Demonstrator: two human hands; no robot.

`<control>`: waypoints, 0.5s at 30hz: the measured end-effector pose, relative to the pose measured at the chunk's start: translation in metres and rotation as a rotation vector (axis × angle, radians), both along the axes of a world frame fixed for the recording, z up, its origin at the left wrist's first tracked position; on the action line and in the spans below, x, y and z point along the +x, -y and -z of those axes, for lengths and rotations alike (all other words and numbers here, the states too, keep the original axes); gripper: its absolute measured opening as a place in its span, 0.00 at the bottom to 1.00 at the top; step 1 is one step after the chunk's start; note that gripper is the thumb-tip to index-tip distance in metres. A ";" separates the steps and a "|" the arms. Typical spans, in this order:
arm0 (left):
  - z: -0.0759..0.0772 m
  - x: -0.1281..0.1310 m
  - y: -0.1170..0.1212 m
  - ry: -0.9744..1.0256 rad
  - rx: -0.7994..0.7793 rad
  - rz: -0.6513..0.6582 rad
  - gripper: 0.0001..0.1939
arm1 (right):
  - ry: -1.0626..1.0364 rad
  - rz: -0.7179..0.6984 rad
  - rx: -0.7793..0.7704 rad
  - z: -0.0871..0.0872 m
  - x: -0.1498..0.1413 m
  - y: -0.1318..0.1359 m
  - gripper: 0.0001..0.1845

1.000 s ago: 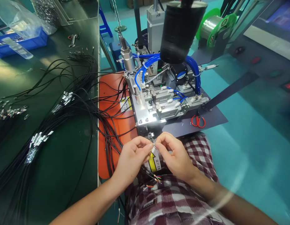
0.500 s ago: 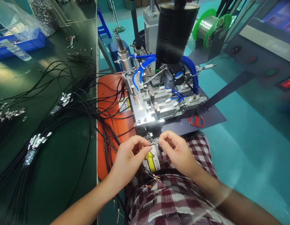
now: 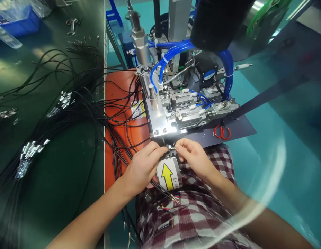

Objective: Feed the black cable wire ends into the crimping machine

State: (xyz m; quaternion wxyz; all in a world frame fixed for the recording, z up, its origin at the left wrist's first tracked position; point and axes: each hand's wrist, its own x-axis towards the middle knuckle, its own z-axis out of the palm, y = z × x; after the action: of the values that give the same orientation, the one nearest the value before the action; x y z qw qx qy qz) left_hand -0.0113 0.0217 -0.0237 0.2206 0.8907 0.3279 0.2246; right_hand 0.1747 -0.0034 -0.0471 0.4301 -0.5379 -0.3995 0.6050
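Pinching the wire end (image 3: 172, 148) from both sides, our left hand (image 3: 146, 162) and right hand (image 3: 194, 157) nearly met, both closed on it. We had it in the narrow gap between them, at the near edge of the machine (image 3: 160, 121), beyond the yellow arrow (image 3: 167, 175); whether it touched the black fixture (image 3: 172, 153), we could not tell.

Right hand (image 3: 193, 155) at thin wires (image 3: 173, 147)

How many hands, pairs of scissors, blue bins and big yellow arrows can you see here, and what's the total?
Hands: 2 (left hand, right hand)
Red-handled scissors: 1
Blue bin: 1
Big yellow arrow: 1
Total: 5
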 end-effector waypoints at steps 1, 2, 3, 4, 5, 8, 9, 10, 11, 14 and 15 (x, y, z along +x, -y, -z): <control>0.000 -0.001 -0.001 -0.032 0.047 0.008 0.14 | -0.009 -0.002 -0.004 0.001 0.000 -0.001 0.15; 0.000 -0.001 -0.001 -0.065 0.093 0.013 0.15 | -0.016 -0.005 -0.010 0.002 -0.001 -0.002 0.15; 0.001 -0.002 -0.001 -0.094 0.132 0.020 0.16 | -0.021 -0.007 -0.016 0.003 -0.001 -0.002 0.16; 0.001 -0.002 -0.002 -0.114 0.163 0.026 0.16 | -0.023 -0.008 -0.022 0.004 -0.002 -0.003 0.16; 0.002 -0.002 -0.002 -0.129 0.186 0.031 0.17 | -0.021 -0.010 -0.028 0.006 -0.002 -0.004 0.16; 0.004 -0.003 -0.004 -0.153 0.220 0.036 0.18 | -0.010 -0.014 -0.039 0.010 -0.002 -0.005 0.16; 0.005 -0.003 -0.004 -0.157 0.221 0.036 0.18 | -0.007 -0.017 -0.040 0.011 -0.002 -0.005 0.16; 0.006 -0.003 -0.005 -0.159 0.217 0.038 0.18 | -0.005 -0.022 -0.042 0.012 -0.002 -0.006 0.16; 0.006 -0.003 -0.005 -0.162 0.208 0.040 0.18 | -0.004 -0.026 -0.043 0.012 -0.002 -0.006 0.16; 0.008 -0.004 -0.006 -0.164 0.183 0.039 0.18 | 0.000 -0.031 -0.049 0.013 -0.002 -0.006 0.16; 0.008 -0.004 -0.006 -0.162 0.179 0.036 0.18 | 0.001 -0.030 -0.052 0.013 -0.002 -0.007 0.16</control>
State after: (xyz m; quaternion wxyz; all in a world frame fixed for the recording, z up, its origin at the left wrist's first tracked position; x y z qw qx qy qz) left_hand -0.0152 0.0276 -0.0320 0.1169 0.9278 0.3072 0.1762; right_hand 0.1730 0.0032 -0.0601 0.4069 -0.5431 -0.3918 0.6212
